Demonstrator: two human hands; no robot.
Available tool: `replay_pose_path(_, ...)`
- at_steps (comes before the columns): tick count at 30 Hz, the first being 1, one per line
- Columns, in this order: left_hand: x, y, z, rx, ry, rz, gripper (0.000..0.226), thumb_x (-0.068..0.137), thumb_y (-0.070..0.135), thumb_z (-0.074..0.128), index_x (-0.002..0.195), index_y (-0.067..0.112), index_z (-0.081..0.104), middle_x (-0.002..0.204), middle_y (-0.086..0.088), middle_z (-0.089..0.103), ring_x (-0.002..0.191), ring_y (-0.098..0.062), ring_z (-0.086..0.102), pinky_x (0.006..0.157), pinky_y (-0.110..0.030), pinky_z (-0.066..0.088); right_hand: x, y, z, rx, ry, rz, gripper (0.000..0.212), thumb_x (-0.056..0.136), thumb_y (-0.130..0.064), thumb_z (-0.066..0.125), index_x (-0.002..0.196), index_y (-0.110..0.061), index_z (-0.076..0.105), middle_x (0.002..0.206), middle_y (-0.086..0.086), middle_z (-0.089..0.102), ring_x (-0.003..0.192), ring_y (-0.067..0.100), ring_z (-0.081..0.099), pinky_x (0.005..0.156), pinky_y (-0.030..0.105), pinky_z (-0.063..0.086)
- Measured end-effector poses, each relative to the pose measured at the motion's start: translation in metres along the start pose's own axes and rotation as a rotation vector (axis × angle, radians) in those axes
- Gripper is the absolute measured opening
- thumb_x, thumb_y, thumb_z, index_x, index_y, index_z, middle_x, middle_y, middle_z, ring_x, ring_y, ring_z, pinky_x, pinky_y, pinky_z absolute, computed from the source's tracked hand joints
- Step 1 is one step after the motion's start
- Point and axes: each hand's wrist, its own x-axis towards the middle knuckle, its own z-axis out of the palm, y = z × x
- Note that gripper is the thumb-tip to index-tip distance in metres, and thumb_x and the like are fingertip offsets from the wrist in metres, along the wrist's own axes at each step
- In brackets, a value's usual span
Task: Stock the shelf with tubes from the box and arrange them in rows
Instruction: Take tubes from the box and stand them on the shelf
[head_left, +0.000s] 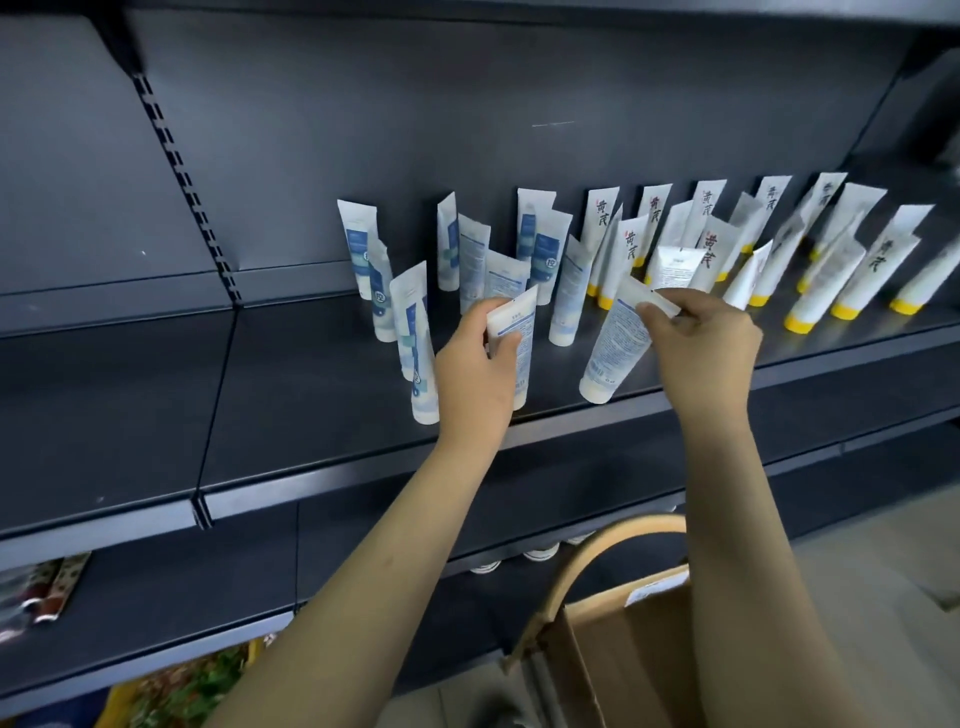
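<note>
On the dark shelf (322, 395) stand several white tubes cap-down. Blue-labelled tubes (543, 254) fill the middle, and yellow-capped tubes (852, 275) with black characters stand in rows at the right. My left hand (475, 374) grips a white tube (519, 343) near the shelf's front. My right hand (701, 338) pinches the crimped top of another white tube (615, 348), which leans with its cap on the shelf. A cardboard box (631, 654) sits below at the bottom right.
The shelf's left half holds no tubes. A slotted upright (182, 176) divides the back panel. A curved wooden handle (597, 556) arches beside the box. On the lower shelf are white caps (540, 553) and colourful packets (41, 592) at far left.
</note>
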Motion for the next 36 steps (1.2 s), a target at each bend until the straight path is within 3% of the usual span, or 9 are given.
replay_pose_path(4, 0.011, -0.013, 0.014, 0.042, 0.014, -0.070, 0.027, 0.090, 0.008, 0.059, 0.115, 0.019, 0.060, 0.108, 0.009, 0.065, 0.100, -0.004, 0.059, 0.090, -0.019, 0.048, 0.027, 0.016, 0.018, -0.048, -0.055, -0.024, 0.017, 0.088, -0.023, 0.062, 0.100, -0.015, 0.071, 0.083, 0.004, 0.070, 0.074, 0.015, 0.061, 0.068, 0.026, 0.049)
replay_pose_path(8, 0.018, -0.021, 0.026, 0.060, 0.064, -0.074, 0.029, 0.089, 0.009, 0.061, 0.117, 0.018, 0.060, 0.109, 0.009, 0.065, 0.099, -0.002, 0.059, 0.093, -0.025, 0.049, 0.048, 0.033, 0.033, -0.078, -0.079, -0.050, 0.014, 0.086, -0.025, 0.061, 0.093, -0.017, 0.071, 0.078, 0.010, 0.069, 0.077, 0.028, 0.063, 0.073, 0.039, 0.053)
replay_pose_path(13, 0.025, -0.023, 0.035, 0.115, 0.095, -0.079, 0.031, 0.089, 0.012, 0.062, 0.119, 0.022, 0.059, 0.108, 0.014, 0.064, 0.098, 0.002, 0.058, 0.092, -0.022, 0.049, 0.063, 0.048, 0.044, -0.071, -0.115, -0.095, 0.015, 0.085, -0.021, 0.064, 0.096, -0.015, 0.073, 0.077, 0.013, 0.069, 0.076, 0.029, 0.062, 0.072, 0.035, 0.050)
replay_pose_path(17, 0.026, -0.028, 0.042, 0.185, 0.073, -0.066, 0.032, 0.089, 0.018, 0.063, 0.119, 0.028, 0.058, 0.106, 0.014, 0.065, 0.095, -0.004, 0.061, 0.088, -0.029, 0.052, 0.072, 0.056, 0.048, -0.025, -0.132, -0.089, 0.015, 0.085, -0.021, 0.065, 0.097, -0.015, 0.073, 0.075, 0.011, 0.069, 0.074, 0.027, 0.063, 0.070, 0.033, 0.051)
replay_pose_path(21, 0.026, -0.032, 0.046, 0.220, 0.084, -0.054, 0.033, 0.090, 0.019, 0.062, 0.119, 0.031, 0.055, 0.108, 0.011, 0.066, 0.098, -0.009, 0.062, 0.087, -0.036, 0.053, 0.077, 0.057, 0.054, 0.001, -0.207, -0.077, 0.013, 0.083, -0.026, 0.067, 0.092, -0.015, 0.069, 0.071, 0.001, 0.063, 0.063, 0.015, 0.056, 0.060, 0.022, 0.044)
replay_pose_path(25, 0.024, -0.031, 0.049, 0.202, 0.099, -0.041, 0.032, 0.089, 0.016, 0.061, 0.118, 0.030, 0.054, 0.108, 0.010, 0.066, 0.098, -0.010, 0.063, 0.088, -0.037, 0.053, 0.079, 0.058, 0.056, 0.047, -0.283, -0.017, 0.018, 0.080, -0.031, 0.071, 0.085, -0.017, 0.062, 0.077, 0.006, 0.065, 0.073, 0.025, 0.064, 0.069, 0.033, 0.054)
replay_pose_path(31, 0.028, -0.027, 0.045, 0.220, 0.039, -0.050, 0.035, 0.090, 0.015, 0.061, 0.122, 0.025, 0.053, 0.115, 0.006, 0.064, 0.103, -0.013, 0.060, 0.091, -0.034, 0.051, 0.077, 0.056, 0.053, 0.013, -0.321, 0.018, 0.026, 0.078, -0.035, 0.074, 0.089, -0.015, 0.061, 0.078, 0.004, 0.065, 0.076, 0.026, 0.065, 0.074, 0.043, 0.057)
replay_pose_path(34, 0.032, -0.018, 0.039, 0.231, -0.027, -0.071, 0.045, 0.088, 0.016, 0.064, 0.130, 0.022, 0.049, 0.126, 0.004, 0.059, 0.112, -0.013, 0.056, 0.096, -0.026, 0.047, 0.077, 0.047, 0.043, -0.050, -0.401, 0.028, 0.032, 0.076, -0.039, 0.075, 0.095, -0.017, 0.061, 0.083, -0.001, 0.064, 0.076, 0.018, 0.061, 0.066, 0.032, 0.054)
replay_pose_path(36, 0.037, -0.008, 0.031, 0.294, -0.069, -0.023, 0.052, 0.086, 0.016, 0.067, 0.134, 0.019, 0.047, 0.130, 0.000, 0.054, 0.118, -0.016, 0.051, 0.100, -0.026, 0.042, 0.079, 0.036, 0.031, -0.111, -0.450, 0.015, 0.034, 0.075, -0.038, 0.076, 0.100, -0.020, 0.060, 0.088, -0.004, 0.062, 0.077, 0.013, 0.056, 0.058, 0.019, 0.043)
